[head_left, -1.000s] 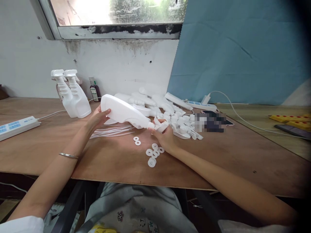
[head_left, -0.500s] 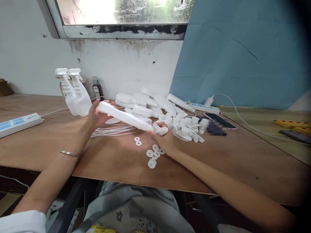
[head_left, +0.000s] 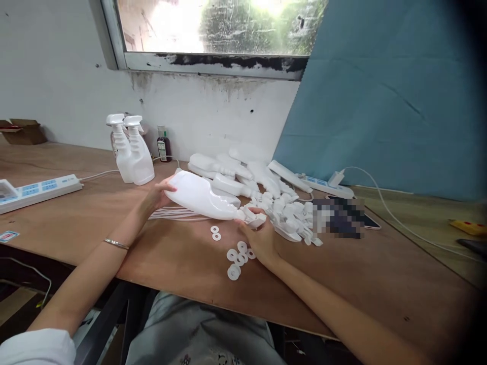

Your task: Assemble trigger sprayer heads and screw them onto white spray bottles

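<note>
A white plastic spray bottle [head_left: 200, 195] lies almost level above the table, its broad face toward me. My left hand [head_left: 162, 191] is closed round its base end. At the neck end, my right hand [head_left: 258, 230] grips a white trigger sprayer head [head_left: 254, 217], which meets the bottle's neck; whether it is screwed on I cannot tell. Below the bottle, several white ring washers [head_left: 238, 258] lie on the table, with two more washers [head_left: 215, 233] apart from them. Thin white tubes [head_left: 177, 214] lie behind my left wrist.
Several white bottles [head_left: 224, 167] and a heap of trigger heads [head_left: 297, 213] lie behind my hands. Two spray bottles with heads [head_left: 133, 152] stand at the left by a dark bottle [head_left: 163, 146]. A power strip [head_left: 45, 191] lies far left; a phone [head_left: 371, 220] is at the right.
The bottle has been rolled about its length, from its narrow side to its broad face toward me. Both hands keep their hold. The camera view has shifted slightly.
</note>
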### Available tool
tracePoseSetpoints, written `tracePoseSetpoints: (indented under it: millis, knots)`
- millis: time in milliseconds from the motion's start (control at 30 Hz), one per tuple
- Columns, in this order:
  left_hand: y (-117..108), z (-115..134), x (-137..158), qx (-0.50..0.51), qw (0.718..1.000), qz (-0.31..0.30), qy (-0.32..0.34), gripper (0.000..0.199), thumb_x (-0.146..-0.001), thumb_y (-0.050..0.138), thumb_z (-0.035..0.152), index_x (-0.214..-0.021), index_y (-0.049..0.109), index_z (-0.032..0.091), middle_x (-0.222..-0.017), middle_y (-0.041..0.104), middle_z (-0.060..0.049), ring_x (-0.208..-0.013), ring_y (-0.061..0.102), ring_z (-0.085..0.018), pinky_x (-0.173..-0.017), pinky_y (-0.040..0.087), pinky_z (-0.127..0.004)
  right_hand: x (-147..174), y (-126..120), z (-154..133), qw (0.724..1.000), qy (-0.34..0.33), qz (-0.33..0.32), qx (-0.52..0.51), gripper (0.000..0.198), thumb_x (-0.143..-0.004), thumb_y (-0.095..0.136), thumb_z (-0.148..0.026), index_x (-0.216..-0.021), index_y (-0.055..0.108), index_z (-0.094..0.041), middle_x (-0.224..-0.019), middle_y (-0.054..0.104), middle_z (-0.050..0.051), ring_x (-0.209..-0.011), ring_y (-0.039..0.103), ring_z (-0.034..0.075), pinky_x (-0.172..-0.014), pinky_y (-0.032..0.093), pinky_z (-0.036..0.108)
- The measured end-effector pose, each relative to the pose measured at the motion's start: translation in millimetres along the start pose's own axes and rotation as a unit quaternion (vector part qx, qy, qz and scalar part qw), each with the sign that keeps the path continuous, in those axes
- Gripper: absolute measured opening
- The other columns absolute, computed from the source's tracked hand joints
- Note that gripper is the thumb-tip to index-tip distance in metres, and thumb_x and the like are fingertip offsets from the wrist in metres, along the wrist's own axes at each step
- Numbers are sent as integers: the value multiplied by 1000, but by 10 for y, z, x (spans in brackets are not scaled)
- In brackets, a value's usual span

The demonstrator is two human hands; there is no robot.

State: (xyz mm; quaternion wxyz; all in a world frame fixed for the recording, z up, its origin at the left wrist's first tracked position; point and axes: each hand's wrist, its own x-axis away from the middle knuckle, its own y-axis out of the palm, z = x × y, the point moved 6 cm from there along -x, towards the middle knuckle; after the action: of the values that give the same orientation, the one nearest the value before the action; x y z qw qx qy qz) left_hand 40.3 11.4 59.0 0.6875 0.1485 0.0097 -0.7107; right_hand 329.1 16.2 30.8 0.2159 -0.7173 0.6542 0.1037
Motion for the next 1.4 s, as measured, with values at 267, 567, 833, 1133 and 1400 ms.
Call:
tracePoseSetpoints:
  millis: [267,567,833,1133,1400]
  knots:
    - [-137,64,34,-131,991,9,-10,55,-48,76,13,-100,58,19,-87,66,-6,-77,63,-25,-63,53,-33,-28,36,106,993,107,-20,-56,37,-66,66,-46,-85,65,-14,-66,66,6,-61,61,22,-58,50,34]
    - [-29,197,-11,-229,960,60,152,36,-54,76,15,-80,53,21,-89,60,-4,-96,57,-25,-87,44,-39,-114,-6,12,996,72,-39,-25,32,-65,67,-44,-81,66,-16,-70,66,5,-63,60,22,-57,49,32]
    - [-11,234,11,-409,893,63,178,50,-53,77,35,-90,48,19,-93,63,-5,-79,60,-20,-66,49,-30,-89,1,89,998,42,-40,-14,39,-68,66,-44,-91,62,-14,-69,66,3,-64,61,19,-60,49,30]
    - [118,477,252,-467,780,159,384,39,-67,66,39,-95,46,20,-107,58,-10,-101,57,-23,-88,44,-40,-111,66,51,959,140,-71,-237,41,-79,50,-55,-89,63,-18,-70,68,5,-61,66,21,-57,54,34]
    - [258,636,493,-568,579,219,542,17,-77,53,31,-90,47,22,-104,63,-10,-99,57,-23,-84,41,-43,-169,67,122,908,254,-73,-326,44,-88,39,-48,-87,62,-11,-65,68,7,-44,61,14,-40,53,24]
